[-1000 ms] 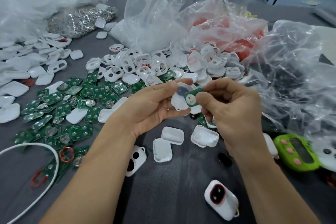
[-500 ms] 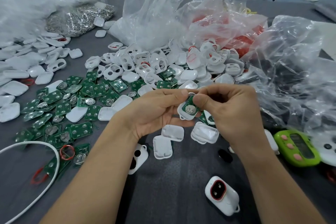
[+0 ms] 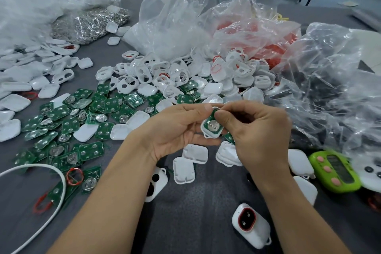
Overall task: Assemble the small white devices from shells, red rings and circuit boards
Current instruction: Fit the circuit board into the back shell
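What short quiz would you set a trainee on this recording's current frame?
1. True or false: the green circuit board with a round silver contact sits in the small white plastic shell held in the grip of the left hand and the right hand.
2. The white plastic device with a red ring lies: A) inside a clear bag; B) on the grey table by the right forearm; C) atop the green boards.
3. What colour is the plastic gadget with pink buttons?
Key: 1 true; 2 B; 3 lime green.
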Demonstrator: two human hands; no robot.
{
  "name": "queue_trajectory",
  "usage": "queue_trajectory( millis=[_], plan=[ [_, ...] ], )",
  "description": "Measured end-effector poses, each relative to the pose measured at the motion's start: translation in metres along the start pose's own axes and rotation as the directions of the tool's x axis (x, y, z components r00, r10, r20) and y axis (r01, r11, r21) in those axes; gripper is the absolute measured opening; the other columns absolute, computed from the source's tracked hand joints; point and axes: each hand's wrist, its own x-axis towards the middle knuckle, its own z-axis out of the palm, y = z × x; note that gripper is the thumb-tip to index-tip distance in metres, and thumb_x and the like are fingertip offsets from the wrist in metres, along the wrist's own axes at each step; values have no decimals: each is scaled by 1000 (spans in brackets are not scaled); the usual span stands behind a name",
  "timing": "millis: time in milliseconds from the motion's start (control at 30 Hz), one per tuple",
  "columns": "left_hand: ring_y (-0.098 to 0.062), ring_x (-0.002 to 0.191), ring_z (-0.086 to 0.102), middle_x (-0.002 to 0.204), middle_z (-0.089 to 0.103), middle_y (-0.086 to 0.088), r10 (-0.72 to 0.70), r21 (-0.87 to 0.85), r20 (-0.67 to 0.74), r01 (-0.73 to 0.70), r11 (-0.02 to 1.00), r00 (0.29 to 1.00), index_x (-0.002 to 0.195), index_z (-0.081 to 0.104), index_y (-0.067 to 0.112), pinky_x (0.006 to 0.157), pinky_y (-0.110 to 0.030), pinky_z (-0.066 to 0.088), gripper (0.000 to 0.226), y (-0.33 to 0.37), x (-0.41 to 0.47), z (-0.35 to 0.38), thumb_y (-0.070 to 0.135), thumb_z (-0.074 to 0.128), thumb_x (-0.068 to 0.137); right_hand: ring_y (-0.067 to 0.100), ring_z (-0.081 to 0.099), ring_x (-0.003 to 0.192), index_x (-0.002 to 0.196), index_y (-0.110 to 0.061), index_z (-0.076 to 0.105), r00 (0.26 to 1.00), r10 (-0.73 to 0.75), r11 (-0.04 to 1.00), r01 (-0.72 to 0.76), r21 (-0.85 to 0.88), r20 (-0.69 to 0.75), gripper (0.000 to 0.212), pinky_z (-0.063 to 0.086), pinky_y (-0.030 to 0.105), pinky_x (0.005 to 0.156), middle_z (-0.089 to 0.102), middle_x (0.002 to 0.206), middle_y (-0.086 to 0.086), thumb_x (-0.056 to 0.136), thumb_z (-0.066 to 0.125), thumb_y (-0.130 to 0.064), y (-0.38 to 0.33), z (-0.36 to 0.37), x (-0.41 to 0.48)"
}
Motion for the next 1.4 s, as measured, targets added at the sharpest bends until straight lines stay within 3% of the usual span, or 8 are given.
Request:
queue_trajectory(
  millis=[167,267,333,467,833,1067,1267,1400],
  plan=[
    [-30,100,69,116,67,-22,19,-12,37,-18,1000,999,122,74,7,80,-40,64,36,-1,1,-1,22,64,91,13,72,68,80,-27,78,998,-33,999,30,-37,-62,10,60,37,65,75,74,-13,78,88,-24,2,3,-3],
    [-34,112,67,126,67,-23,32,1,58,-32,999,998,123,74,7,89,-46,61,41,-2,1,-2,23,71,86,15,70,66,76,-25,75,997,11,999,-15,-42,-80,15,58,41,64,73,71,-9,76,89,-27,3,6,-3],
    [-35,124,63,134,65,-23,52,37,78,-55,998,996,126,72,6,96,-50,58,38,-3,2,-2,12,68,90,15,66,63,72,-24,71,995,22,995,-31,-90,-98,20,56,41,61,70,67,-8,75,91,-29,3,7,-1],
    [-25,112,69,121,72,-16,72,97,42,-76,992,996,119,76,6,87,-42,61,41,-5,4,2,-9,61,84,13,64,64,70,-26,66,990,103,981,-117,-152,-97,26,56,42,64,67,66,-9,74,90,-36,4,8,2],
    [-27,113,70,123,72,-19,95,104,-11,-93,990,995,118,75,5,88,-43,61,41,-4,5,1,-8,61,82,11,52,56,57,-24,58,985,150,964,-165,-210,-87,43,43,31,58,60,57,-13,76,84,-53,6,8,3],
    [-32,119,68,130,68,-22,93,96,54,-98,991,994,133,65,1,93,-43,59,49,-2,1,1,-16,55,88,15,53,57,57,-21,58,990,120,961,-133,-241,-69,46,50,40,60,58,55,-6,78,83,-54,9,7,4],
    [-32,113,71,122,72,-21,97,38,27,-97,995,995,123,72,2,86,-40,62,44,-1,2,1,-14,59,85,4,53,52,69,-29,70,978,207,978,-208,-31,-17,31,43,29,56,63,56,-14,89,73,-52,10,1,9],
    [-33,112,71,120,73,-19,92,17,-2,-92,996,996,118,75,5,84,-41,62,42,-2,4,0,-12,62,82,5,67,63,84,-32,75,981,195,981,-195,7,20,3,54,26,60,73,75,-13,82,76,-35,10,-5,11]
  ],
)
